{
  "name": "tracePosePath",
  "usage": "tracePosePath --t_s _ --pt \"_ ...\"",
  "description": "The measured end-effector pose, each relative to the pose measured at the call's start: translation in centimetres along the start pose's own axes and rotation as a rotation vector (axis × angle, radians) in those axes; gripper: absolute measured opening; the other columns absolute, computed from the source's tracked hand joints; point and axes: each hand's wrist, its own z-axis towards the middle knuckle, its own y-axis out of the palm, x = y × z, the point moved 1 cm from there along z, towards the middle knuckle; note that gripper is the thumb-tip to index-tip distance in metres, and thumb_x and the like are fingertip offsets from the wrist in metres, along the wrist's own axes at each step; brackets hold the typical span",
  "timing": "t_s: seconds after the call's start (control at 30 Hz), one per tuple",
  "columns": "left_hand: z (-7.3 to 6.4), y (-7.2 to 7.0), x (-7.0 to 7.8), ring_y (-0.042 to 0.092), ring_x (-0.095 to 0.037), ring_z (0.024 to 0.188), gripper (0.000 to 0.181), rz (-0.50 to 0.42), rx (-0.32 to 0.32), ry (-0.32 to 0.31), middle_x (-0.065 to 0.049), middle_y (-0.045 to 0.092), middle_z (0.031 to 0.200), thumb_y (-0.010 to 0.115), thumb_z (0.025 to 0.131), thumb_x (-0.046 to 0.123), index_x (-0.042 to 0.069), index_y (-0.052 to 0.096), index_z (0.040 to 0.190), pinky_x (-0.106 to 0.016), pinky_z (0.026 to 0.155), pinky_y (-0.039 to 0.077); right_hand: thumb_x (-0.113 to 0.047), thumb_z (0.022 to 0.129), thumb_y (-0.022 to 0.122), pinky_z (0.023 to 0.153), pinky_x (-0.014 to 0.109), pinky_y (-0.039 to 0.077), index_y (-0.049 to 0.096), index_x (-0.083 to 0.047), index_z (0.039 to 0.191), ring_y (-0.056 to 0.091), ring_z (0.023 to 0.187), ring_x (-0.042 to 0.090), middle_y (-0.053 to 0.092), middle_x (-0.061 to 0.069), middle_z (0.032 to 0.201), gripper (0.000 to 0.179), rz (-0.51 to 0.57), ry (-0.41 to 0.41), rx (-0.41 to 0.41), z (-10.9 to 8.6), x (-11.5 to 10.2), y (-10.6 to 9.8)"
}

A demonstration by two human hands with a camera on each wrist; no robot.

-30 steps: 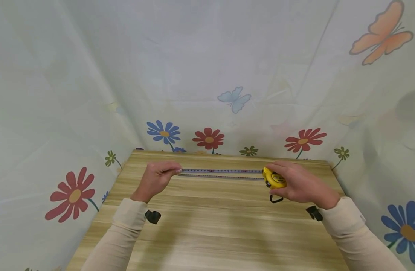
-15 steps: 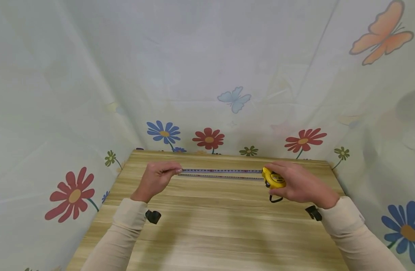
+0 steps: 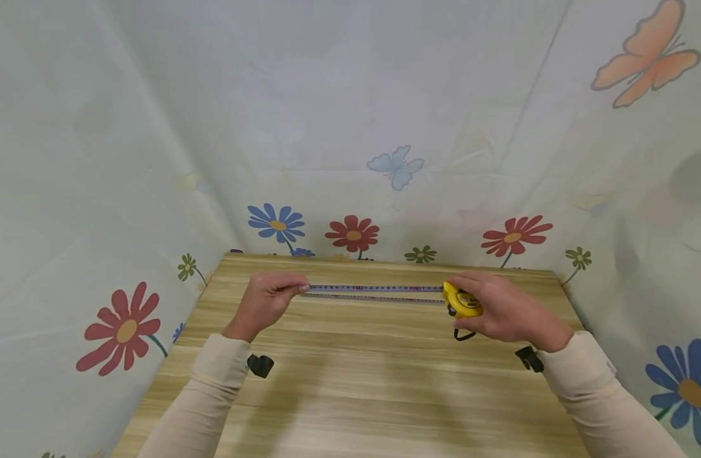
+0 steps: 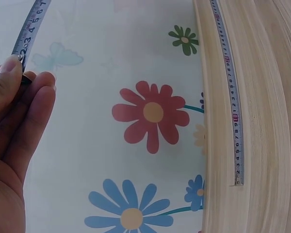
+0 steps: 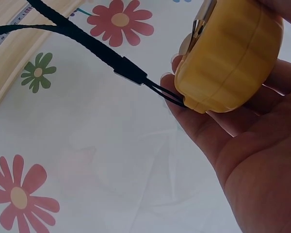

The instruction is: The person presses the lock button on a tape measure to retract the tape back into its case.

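A tape measure with a yellow case is gripped by my right hand above the wooden table. Its blade stretches leftward, nearly level, to my left hand. There the thumb and fingers pinch the blade's end; in the left wrist view a dark end piece shows between them. Below the blade, a second numbered measuring strip lies flat on the table. Its far end is out of that view. In the right wrist view, a black wrist strap hangs from the yellow case.
The light wooden table ends at a pale curtain-like wall printed with flowers and butterflies. Similar panels stand at left and right. Dark camera mounts sit at both wrists.
Both hands hold almost still with the blade stretched between them. The strap under the case has swung very slightly.
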Motion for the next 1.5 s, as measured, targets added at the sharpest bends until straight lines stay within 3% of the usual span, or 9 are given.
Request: tracePosePath --t_s 0.33,0.73,1.5 --pt "0.24 0.10 0.43 0.078 -0.020 0.079 0.013 0.008 -0.011 -0.013 -0.007 0.082 0.092 0.079 0.086 -0.004 0.006 0.083 0.094 -0.008 0.079 0.055 -0.026 0.083 0.090 0.085 0.037 0.060 0.062 -0.001 0.140 0.064 0.103 0.019 0.067 0.013 0.132 0.068 -0.005 -0.008 0.005 -0.05 0.12 -0.11" --pt "0.32 0.48 0.39 0.077 -0.020 0.077 0.016 -0.015 0.003 0.031 -0.007 0.081 0.090 0.079 0.085 -0.007 0.007 0.082 0.092 -0.011 0.077 0.057 -0.026 0.083 0.089 0.086 0.038 0.060 0.062 -0.002 0.139 0.064 0.105 0.020 0.066 0.013 0.134 0.067 0.001 -0.006 -0.002 0.01 0.12 -0.10" --pt "0.35 0.63 0.45 0.076 -0.019 0.076 0.016 -0.046 -0.006 0.021 -0.008 0.081 0.090 0.078 0.086 -0.008 0.007 0.082 0.092 -0.011 0.075 0.056 -0.028 0.083 0.089 0.088 0.040 0.062 0.059 -0.001 0.143 0.066 0.109 0.025 0.065 0.016 0.138 0.072 0.003 -0.008 -0.009 0.43 -0.39 0.06"
